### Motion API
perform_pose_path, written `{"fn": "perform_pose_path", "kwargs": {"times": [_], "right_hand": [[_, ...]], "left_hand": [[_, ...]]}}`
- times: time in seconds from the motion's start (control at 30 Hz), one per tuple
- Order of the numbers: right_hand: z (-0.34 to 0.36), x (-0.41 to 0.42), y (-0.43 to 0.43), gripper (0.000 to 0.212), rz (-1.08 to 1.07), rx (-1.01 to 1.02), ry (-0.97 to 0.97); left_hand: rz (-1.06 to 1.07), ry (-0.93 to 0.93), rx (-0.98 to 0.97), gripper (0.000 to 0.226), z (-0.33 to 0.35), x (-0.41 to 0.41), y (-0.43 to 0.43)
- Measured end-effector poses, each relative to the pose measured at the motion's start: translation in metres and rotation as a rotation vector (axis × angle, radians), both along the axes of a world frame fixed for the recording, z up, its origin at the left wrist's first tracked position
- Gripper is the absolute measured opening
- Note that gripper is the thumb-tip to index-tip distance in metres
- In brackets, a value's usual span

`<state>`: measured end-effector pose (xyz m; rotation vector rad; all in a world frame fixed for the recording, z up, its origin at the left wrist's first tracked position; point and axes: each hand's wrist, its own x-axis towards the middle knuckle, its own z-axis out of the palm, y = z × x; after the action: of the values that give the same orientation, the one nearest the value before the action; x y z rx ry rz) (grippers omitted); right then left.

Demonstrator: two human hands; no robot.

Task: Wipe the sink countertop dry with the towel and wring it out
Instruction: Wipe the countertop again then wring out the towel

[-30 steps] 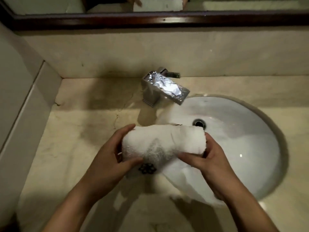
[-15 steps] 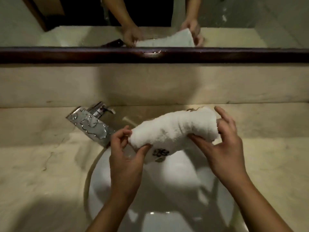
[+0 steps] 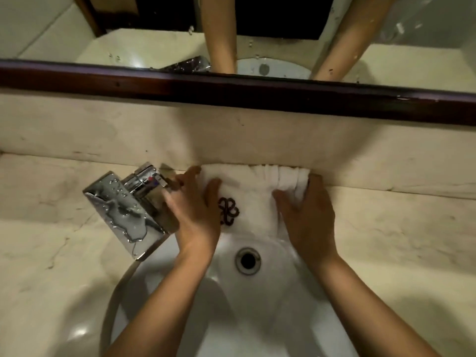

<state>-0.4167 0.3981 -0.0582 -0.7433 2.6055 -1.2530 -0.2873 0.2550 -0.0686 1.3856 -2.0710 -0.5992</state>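
A white towel [image 3: 253, 194] with a dark embroidered emblem lies bunched on the cream marble countertop [image 3: 386, 228], behind the white sink basin [image 3: 257, 305] and against the backsplash. My left hand [image 3: 193, 215] presses down on the towel's left end, right beside the faucet. My right hand [image 3: 306, 212] presses on its right end, where the cloth is gathered into folds. Both hands lie fairly flat on the towel, fingers spread over it.
A wet chrome faucet [image 3: 131, 207] juts out over the basin's left rim, touching distance from my left hand. The drain [image 3: 247, 261] sits below the towel. A dark wooden mirror frame [image 3: 231, 91] runs above the backsplash; my forearms show in the mirror.
The rolled towel was held in the air over the basin; now it lies on the counter behind the sink with both hands pressing it against the backsplash.
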Motion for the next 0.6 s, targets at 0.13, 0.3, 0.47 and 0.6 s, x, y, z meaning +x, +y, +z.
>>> {"fn": "perform_pose_path", "kwargs": {"times": [0.13,0.3,0.47,0.6], "right_hand": [[-0.006,0.022,-0.012,0.065,-0.122,-0.055,0.058],[-0.002,0.029,-0.032,0.050,-0.016,0.043,-0.040],[0.010,0.057,-0.089,0.044,0.195,0.125,-0.005],[0.009,0.050,-0.099,0.047,0.230,0.181,0.071]], "left_hand": [[-0.150,-0.013,-0.072,0.054,-0.009,0.001,0.028],[-0.184,-0.246,-0.208,0.048,-0.011,0.012,0.027],[-0.232,-0.202,-0.219,0.058,-0.013,0.034,0.024],[-0.274,-0.103,-0.088,0.060,-0.015,0.037,0.013]]}}
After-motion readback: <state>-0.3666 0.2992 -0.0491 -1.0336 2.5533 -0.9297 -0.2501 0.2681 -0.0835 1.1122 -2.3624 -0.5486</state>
